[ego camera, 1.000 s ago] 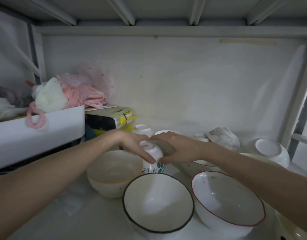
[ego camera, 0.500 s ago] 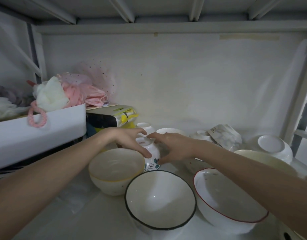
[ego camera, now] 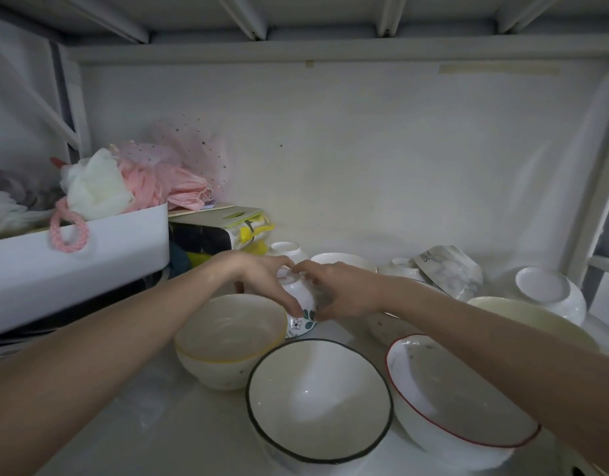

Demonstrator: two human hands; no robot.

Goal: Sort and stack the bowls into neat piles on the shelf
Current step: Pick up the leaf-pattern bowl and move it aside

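Observation:
A small upside-down floral bowl (ego camera: 300, 304) stands in the middle of the shelf (ego camera: 131, 417). My left hand (ego camera: 262, 281) grips it from the left and my right hand (ego camera: 337, 290) from the right. In front stand a yellow-rimmed bowl (ego camera: 227, 341), a black-rimmed bowl (ego camera: 318, 400) and a red-rimmed bowl (ego camera: 447, 403), all upright. Behind are a small inverted white bowl (ego camera: 285, 250), a white bowl (ego camera: 342, 261) and another inverted bowl (ego camera: 399, 267). At the right lie a cream bowl (ego camera: 530, 321) and an inverted white bowl (ego camera: 550, 293).
A white bin (ego camera: 76, 255) with pink and white cloth sits raised at the left. A black and yellow package (ego camera: 220, 231) lies behind the bowls. A crumpled plastic packet (ego camera: 447, 269) rests at the back right. The shelf post (ego camera: 591, 194) stands at the right.
Both hands stay on the small floral bowl. The view has shifted slightly; the bowl and hands sit a little higher in the frame.

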